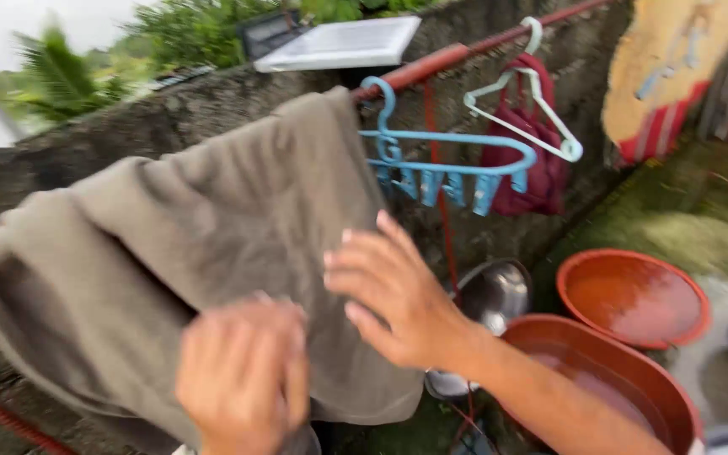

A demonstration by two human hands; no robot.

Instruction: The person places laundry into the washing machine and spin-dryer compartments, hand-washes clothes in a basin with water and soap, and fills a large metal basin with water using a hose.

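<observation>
Grey-brown towel (170, 253) is already draped over the red rail (465, 52) along the stone wall (170, 109), hanging on both sides but bunched, not spread flat. Left hand (246, 379) is clenched on the towel's lower edge. Right hand (389, 291) is flat against the cloth, fingers (364, 244) splayed and released, gripping nothing. Judgement: hanging done, smoothing left. 1 blue clip hanger (448, 160) and 1 white hanger with a maroon garment (532, 160) hang further along the rail. 2 orange basins (634, 295) of water sit on the ground.
</observation>
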